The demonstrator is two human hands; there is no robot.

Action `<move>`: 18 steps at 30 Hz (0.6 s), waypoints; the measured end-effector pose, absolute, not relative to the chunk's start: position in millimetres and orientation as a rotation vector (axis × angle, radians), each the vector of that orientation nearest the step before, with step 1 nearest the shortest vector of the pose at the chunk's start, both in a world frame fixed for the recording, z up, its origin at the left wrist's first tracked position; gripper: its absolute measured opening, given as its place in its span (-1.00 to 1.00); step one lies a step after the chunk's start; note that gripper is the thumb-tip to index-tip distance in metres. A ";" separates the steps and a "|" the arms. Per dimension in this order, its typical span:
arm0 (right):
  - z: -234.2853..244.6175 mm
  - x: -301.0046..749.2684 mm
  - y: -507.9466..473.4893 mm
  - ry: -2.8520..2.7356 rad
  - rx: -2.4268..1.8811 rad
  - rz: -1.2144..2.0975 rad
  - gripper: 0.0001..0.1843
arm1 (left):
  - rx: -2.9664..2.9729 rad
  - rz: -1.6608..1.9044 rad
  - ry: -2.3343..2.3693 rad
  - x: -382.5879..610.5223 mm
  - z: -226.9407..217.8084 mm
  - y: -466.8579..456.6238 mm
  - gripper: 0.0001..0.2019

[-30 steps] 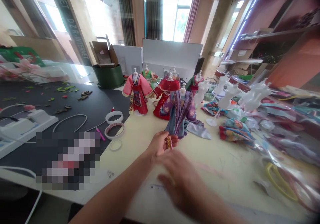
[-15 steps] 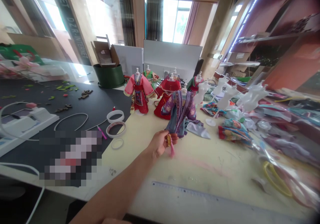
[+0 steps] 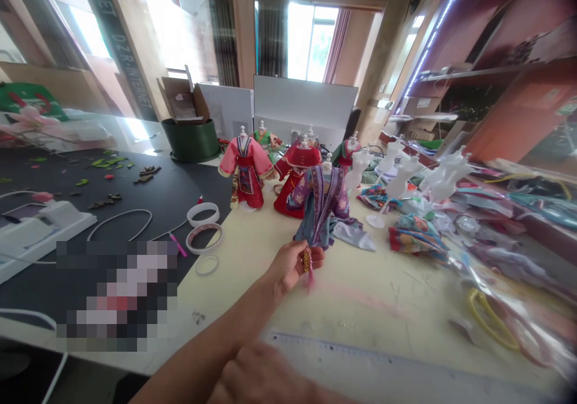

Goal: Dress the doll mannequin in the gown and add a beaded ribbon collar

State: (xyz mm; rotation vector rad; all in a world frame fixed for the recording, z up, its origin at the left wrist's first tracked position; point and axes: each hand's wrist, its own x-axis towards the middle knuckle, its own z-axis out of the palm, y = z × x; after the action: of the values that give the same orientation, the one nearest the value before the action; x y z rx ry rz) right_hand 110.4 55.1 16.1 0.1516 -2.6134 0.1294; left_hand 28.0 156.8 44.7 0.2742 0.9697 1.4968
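Note:
My left hand (image 3: 292,266) reaches out over the pale yellow table (image 3: 360,296) and pinches a small gold ornament with a pink tassel (image 3: 307,266). It hangs just in front of a purple and blue doll robe on a white mannequin stand (image 3: 323,205). My right hand (image 3: 265,377) is low at the bottom edge, blurred by motion, so its fingers are unclear. Behind the purple robe stand a pink robe (image 3: 244,172) and a red robe (image 3: 295,172) on similar stands.
Bare white mannequin stands (image 3: 408,175) and folded fabrics (image 3: 415,235) lie to the right. Tape rolls (image 3: 204,229) sit near the black mat (image 3: 67,211) on the left. A clear ruler (image 3: 383,365) lies near me, yellow scissors (image 3: 491,320) at right, a green bin (image 3: 189,139) behind.
My right hand pulled back from the middle, left the view, and now shows again at the bottom edge. The left hand still holds the ornament in much the same place.

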 end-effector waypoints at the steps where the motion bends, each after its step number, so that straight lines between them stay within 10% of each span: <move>1: 21.5 117.0 70.8 -2.499 0.102 0.161 -0.81 | 0.286 1.496 0.968 29.7 45.8 155.6 -0.87; 8: 45.5 157.3 174.6 -2.187 -0.812 0.300 -0.88 | 0.362 1.539 0.965 40.9 53.5 150.9 -0.88; 18: 28.0 158.3 193.0 -2.068 -0.911 0.603 -0.87 | 0.536 1.521 1.090 43.3 53.8 148.3 -0.85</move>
State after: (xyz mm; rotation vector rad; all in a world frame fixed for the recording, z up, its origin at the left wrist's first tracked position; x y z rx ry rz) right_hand 158.3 193.0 28.0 -0.9113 -2.0681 0.6028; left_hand 43.3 148.3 53.8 0.5362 1.0900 1.5210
